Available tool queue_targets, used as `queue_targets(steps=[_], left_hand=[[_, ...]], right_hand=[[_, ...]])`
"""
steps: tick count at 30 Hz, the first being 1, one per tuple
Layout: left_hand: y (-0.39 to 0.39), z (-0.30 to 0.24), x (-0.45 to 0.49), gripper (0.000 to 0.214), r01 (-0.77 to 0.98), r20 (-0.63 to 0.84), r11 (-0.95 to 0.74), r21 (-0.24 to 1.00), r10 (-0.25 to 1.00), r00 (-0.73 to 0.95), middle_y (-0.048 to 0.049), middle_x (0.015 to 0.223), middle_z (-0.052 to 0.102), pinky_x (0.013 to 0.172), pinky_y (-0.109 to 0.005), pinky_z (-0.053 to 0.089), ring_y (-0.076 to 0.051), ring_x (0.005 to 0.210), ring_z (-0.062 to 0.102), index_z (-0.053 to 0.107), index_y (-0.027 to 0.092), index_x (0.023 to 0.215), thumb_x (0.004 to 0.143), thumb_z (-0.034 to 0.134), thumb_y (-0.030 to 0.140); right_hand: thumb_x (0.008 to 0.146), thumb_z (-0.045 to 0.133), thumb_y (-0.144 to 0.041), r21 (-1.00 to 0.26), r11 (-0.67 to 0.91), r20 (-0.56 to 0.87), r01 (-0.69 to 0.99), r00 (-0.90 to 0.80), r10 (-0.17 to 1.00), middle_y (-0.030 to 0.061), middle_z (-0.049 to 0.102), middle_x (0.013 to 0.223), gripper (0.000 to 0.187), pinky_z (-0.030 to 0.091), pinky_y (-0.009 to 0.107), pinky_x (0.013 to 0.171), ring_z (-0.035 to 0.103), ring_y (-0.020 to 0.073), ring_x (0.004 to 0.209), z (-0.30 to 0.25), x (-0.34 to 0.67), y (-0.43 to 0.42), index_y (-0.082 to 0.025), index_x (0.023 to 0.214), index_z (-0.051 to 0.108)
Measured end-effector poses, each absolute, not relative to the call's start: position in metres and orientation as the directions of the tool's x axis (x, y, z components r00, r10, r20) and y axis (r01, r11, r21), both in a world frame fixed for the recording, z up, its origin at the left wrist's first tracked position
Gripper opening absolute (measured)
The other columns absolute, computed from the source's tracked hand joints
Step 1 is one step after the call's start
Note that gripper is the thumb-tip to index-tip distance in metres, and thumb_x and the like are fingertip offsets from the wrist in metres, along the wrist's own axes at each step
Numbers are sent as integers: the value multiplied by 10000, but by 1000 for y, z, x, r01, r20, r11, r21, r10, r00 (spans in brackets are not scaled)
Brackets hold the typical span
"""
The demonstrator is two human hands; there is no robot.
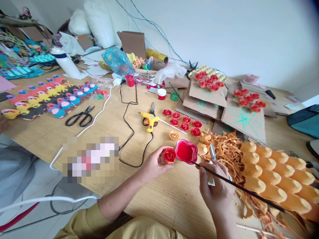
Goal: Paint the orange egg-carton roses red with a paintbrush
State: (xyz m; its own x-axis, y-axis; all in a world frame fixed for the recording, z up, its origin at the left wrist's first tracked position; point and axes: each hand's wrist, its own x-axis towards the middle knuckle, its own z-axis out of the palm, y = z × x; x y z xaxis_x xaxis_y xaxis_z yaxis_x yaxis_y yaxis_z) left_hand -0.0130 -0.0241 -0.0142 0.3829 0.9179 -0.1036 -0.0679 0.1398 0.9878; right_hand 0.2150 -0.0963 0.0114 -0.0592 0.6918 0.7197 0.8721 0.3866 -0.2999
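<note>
Between the fingers of my left hand (155, 166) is a small red-painted flower (169, 155), shaped like a rose with its face up. My right hand (216, 187) grips a long dark paintbrush (245, 188) like a pen. The brush tip reaches the near edge of a wavy-rimmed dish (177, 148) of red paint, just right of the flower. An unpainted orange flower (173, 135) lies beyond the dish. Several finished red flowers (184, 126) stand in rows behind it. A knife with a silvery blade (212, 152) shows partly behind my right hand.
Orange egg-carton trays (270, 174) and a heap of orange scraps (228, 149) lie to the right. A yellow glue gun (150, 121) with a black cord and black scissors (81, 118) are further left. Stacked cardboard (206, 99) bears more red flowers. Part of the table's left front is blurred out.
</note>
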Motion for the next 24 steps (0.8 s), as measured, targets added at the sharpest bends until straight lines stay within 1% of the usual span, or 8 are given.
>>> queue_targets(steps=[3, 7, 14, 16, 19, 21, 24], left_hand=[[-24, -11, -14, 614, -90, -141, 191, 978, 907, 398, -102, 1249, 757, 1013, -348, 604, -244, 1103, 758, 630, 175, 1330, 764, 867, 202], [-25, -4, -14, 600, -115, -182, 251, 961, 890, 418, -107, 1223, 761, 969, -349, 616, -222, 985, 787, 618, 172, 1346, 799, 857, 234], [-24, -1, -16, 590, -147, -192, 275, 950, 887, 420, -102, 1157, 764, 900, -329, 616, -249, 1004, 790, 622, 165, 1289, 778, 894, 279], [-24, 0, -16, 586, -151, -197, 285, 947, 883, 426, -100, 1146, 766, 902, -328, 614, -248, 1007, 789, 620, 163, 1282, 781, 894, 293], [-24, -2, -17, 580, -152, -194, 283, 947, 881, 432, -98, 1153, 768, 941, -343, 609, -246, 1017, 786, 621, 162, 1278, 789, 894, 310], [-24, -5, -17, 580, -150, -171, 256, 955, 888, 427, -102, 1196, 763, 994, -355, 597, -251, 1067, 774, 634, 165, 1267, 777, 908, 309], [-23, -10, -18, 577, -131, -133, 205, 970, 898, 419, -105, 1245, 757, 1050, -367, 583, -267, 1162, 741, 658, 170, 1255, 762, 926, 307]], right_hand=[[1045, 568, -179, -267, 359, 699, 894, -76, 711, -4, 739, 829, 89, 510, 386, 931, 666, 176, 737, 9, 217, -94, -237, 1001, 620], [1048, 559, -174, -247, 345, 675, 905, -95, 732, 1, 749, 838, 99, 505, 402, 935, 677, 175, 731, 6, 216, -92, -230, 987, 614], [1028, 588, -162, -249, 349, 678, 903, -95, 729, -6, 738, 826, 93, 505, 383, 937, 671, 170, 748, 7, 216, -91, -223, 968, 623], [1024, 596, -166, -279, 355, 686, 892, -73, 724, -11, 731, 812, 95, 510, 374, 935, 667, 174, 762, 7, 216, -93, -228, 961, 631], [1017, 605, -170, -388, 354, 689, 851, 13, 725, -2, 728, 814, 107, 526, 366, 922, 677, 194, 838, 9, 216, -97, -236, 944, 646], [1014, 607, -177, -457, 357, 686, 815, 67, 725, 14, 737, 835, 101, 539, 368, 911, 689, 215, 910, 11, 215, -100, -237, 959, 667], [1013, 601, -175, -512, 376, 689, 772, 108, 717, 27, 746, 845, 111, 554, 366, 892, 704, 229, 960, 13, 210, -103, -235, 1000, 694]])
